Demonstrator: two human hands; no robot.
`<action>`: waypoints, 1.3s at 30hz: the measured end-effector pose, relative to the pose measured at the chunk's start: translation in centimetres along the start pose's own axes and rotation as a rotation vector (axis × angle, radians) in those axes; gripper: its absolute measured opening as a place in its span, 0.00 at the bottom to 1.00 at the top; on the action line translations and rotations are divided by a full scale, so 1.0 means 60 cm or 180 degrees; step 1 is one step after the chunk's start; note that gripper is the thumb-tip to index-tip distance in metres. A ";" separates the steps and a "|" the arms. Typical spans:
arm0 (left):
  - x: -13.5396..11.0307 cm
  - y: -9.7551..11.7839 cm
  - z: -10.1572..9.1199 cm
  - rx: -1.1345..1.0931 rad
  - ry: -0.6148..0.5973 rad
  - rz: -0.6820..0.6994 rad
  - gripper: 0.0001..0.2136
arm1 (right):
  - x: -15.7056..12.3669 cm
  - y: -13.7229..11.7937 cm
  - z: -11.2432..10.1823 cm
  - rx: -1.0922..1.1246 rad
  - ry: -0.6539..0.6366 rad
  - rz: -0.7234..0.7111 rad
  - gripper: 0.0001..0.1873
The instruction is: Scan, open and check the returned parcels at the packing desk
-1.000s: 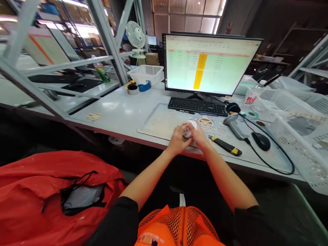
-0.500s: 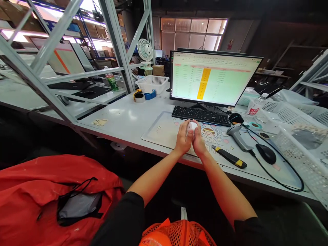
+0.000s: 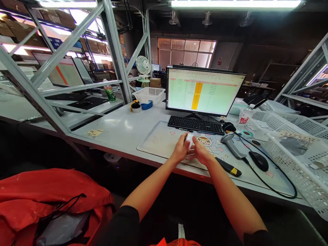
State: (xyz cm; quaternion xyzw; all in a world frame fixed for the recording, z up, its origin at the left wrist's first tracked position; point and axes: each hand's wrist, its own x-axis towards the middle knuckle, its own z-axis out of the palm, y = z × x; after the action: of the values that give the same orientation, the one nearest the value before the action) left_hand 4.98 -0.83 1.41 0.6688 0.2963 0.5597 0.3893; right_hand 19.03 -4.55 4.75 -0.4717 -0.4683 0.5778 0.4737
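A small white object (image 3: 190,140) sits between my two hands, above the printed desk mat (image 3: 160,141) and near the front edge of the desk (image 3: 128,152). My left hand (image 3: 180,149) and right hand (image 3: 200,153) are both closed narrowly around it, with the object pinched between the fingers. The fingers cover most of it, so I can't make out its exact shape or any print on it.

The monitor (image 3: 205,91) shows a green spreadsheet with one yellow column, but the text is too small for me to read at this distance. The same goes for the small wording on the monitor's lower bezel and the red lettering on the plastic bottle (image 3: 244,117) at the back right.

A yellow-and-black utility knife (image 3: 229,169) lies just beyond my right hand, and its nearer end is partly hidden by my forearm. The barcode scanner (image 3: 232,146) and corded mouse (image 3: 258,161) are farther right. The keyboard (image 3: 196,124) lies ahead of my hands, with a narrow strip of mat between.

The white mesh crate (image 3: 289,160) runs off the right edge of my view, and the red bag (image 3: 48,205) is cut off at the lower left.
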 end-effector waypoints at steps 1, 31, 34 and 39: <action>-0.004 0.001 0.003 0.0068 -0.0035 0.0052 0.46 | 0.003 0.000 0.003 0.0100 -0.0112 0.0079 0.35; 0.037 -0.040 -0.025 -0.2459 0.0514 -0.2243 0.25 | 0.077 0.065 0.033 -0.2525 0.0746 -0.1975 0.06; 0.038 -0.040 -0.024 -0.2439 0.0578 -0.2243 0.24 | 0.075 0.067 0.025 -0.2106 0.0770 -0.1964 0.04; 0.041 -0.036 -0.030 -0.2561 0.1026 -0.2106 0.22 | 0.078 0.061 -0.012 -0.0865 0.0945 -0.1845 0.11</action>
State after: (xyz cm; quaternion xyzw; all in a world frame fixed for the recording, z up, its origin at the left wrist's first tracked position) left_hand 3.78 2.66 0.97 0.2439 0.3092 0.5720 0.7195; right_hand 18.84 -0.25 0.60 -0.4567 -0.5814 0.2769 0.6138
